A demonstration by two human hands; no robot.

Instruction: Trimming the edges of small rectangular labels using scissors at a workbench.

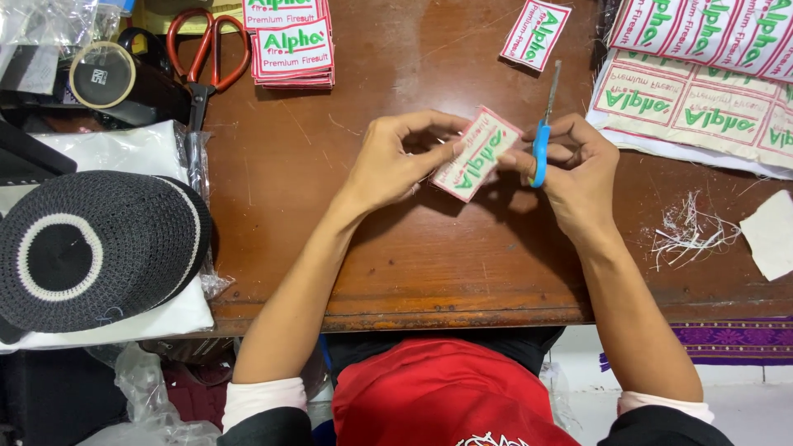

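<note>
My left hand (395, 162) pinches a small white cloth label (477, 153) with a red border and green lettering, held just above the brown wooden table (347, 248). My right hand (578, 165) also touches the label's right edge and holds small blue-handled scissors (542, 140), their blades pointing away from me. A single cut label (535, 33) lies at the far side of the table.
A stack of cut labels (292, 49) and red-handled scissors (202, 58) lie at the back left. Uncut label sheets (702, 99) lie at the right, with thread scraps (690, 231) and a white cloth piece (770, 233). A black knitted cap (91, 248) rests on white fabric at left.
</note>
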